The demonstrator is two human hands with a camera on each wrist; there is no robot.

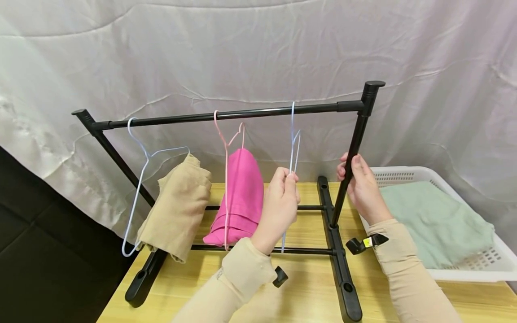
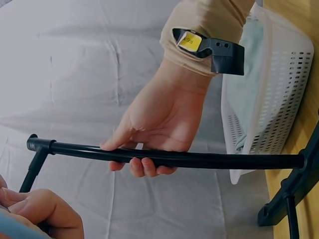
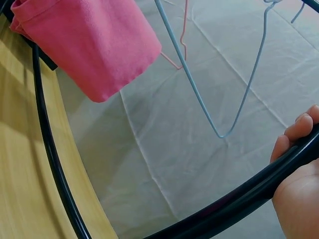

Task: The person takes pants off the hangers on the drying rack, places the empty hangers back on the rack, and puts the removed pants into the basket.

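1. Left hand (image 1: pixel 278 204): fingers pinched the bare hanger (image 1: pixel 292 130), hooked on the rail (image 1: pixel 258 112).
2. Right hand (image 1: pixel 366 190): fingers curled round the post (image 1: pixel 357 134).
3. Hard pulling, I judged, could unhook it or tip the rack (image 1: pixel 343 270).

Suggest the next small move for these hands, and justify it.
Probably, the left hand should lift the bare blue hanger off the rail: it pinches that hanger, while the right hand grips the upright. Tan cloth and pink cloth hang on hangers; green cloth lies in the basket.
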